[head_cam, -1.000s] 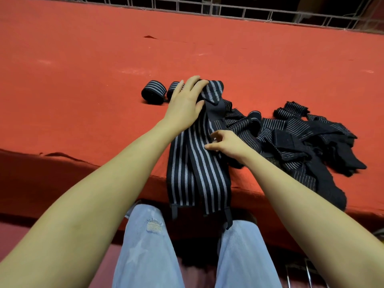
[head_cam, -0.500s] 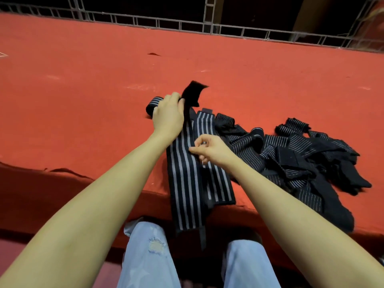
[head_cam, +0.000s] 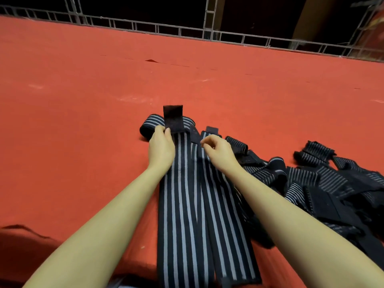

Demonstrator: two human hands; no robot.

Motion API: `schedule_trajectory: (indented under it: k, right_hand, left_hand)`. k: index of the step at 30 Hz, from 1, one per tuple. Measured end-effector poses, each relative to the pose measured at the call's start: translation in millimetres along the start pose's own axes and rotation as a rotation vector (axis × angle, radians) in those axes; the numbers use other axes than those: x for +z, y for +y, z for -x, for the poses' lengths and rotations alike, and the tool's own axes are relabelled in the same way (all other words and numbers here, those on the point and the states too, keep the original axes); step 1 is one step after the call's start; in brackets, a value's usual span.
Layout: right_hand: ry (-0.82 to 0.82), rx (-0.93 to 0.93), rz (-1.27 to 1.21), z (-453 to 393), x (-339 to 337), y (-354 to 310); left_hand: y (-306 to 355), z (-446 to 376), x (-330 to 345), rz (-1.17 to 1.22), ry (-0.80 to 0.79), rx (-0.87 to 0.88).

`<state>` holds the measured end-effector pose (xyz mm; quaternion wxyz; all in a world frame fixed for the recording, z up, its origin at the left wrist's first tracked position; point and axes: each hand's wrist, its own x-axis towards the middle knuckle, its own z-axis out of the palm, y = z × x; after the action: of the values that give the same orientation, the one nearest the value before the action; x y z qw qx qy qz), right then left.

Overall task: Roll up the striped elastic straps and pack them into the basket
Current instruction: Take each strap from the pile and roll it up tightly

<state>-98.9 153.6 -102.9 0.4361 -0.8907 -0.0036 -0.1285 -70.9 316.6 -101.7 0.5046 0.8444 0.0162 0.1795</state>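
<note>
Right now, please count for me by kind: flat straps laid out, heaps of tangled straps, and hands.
Flat straps: 2, left strap, right strap
Tangled heap: 1
Hands: 2, left hand, right hand
Total: 5

- Left hand (head_cam: pixel 161 147): bare, with no glove, ring or watch to be seen.
- Right hand (head_cam: pixel 218 151): bare too, nothing worn on the fingers or at the wrist.
- Left forearm (head_cam: pixel 108 223), running back from the left hand: uncovered along its whole visible length; no sleeve edge comes into view before the frame's lower border.
- Right forearm (head_cam: pixel 291 219), running back from the right hand: likewise uncovered, with no cuff, band or strap on it.
- Below the left forearm, at the very bottom edge, a small blurred patch of pale bluish cloth (head_cam: pixel 118 284) shows; too little is visible to tell what garment it is.
</note>
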Motion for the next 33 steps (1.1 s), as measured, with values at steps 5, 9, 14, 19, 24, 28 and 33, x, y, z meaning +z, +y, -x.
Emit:
schedule_trajectory:
  k: [5, 9, 14, 19, 24, 28, 33]
  right_hand:
    - [-0.081, -0.08, 0.437, -41.6, 28.5, 19.9]
    - [-0.04, -0.01, 0.772, -51.5, 31.8, 49.1]
    - [0.018, 0.077, 0.65, -58.7, 39.3, 53.3]
    - [-0.037, 0.151, 0.641, -66.7, 46.1, 54.3]
    - [-0.019, 0.099, 0.483, -65.6, 39.3, 60.0]
    - [-0.026, 0.092, 0.481, -65.8, 39.3, 58.3]
    - [-0.008, 0.061, 0.412, -64.3, 38.6, 59.8]
  left_hand:
    - [-23.1, -14.8, 35.5, 0.088, 0.058, 0.019]
    - [-24.9, -20.7, 54.1, 0.144, 0.065, 0.045]
    - [-35.0, -21.4, 70.5, 0.127, 0.058, 0.064]
    - [-43.3, -28.3, 77.0, 0.08, -0.016, 0.074]
    - [-45.8, -37.0, 85.0, -0.085, -0.131, 0.131]
    - [-43.5, -36.0, 85.7, -0.246, -0.194, 0.163]
    - [-40.8, -35.5, 82.6, -0.111, -0.305, 0.117]
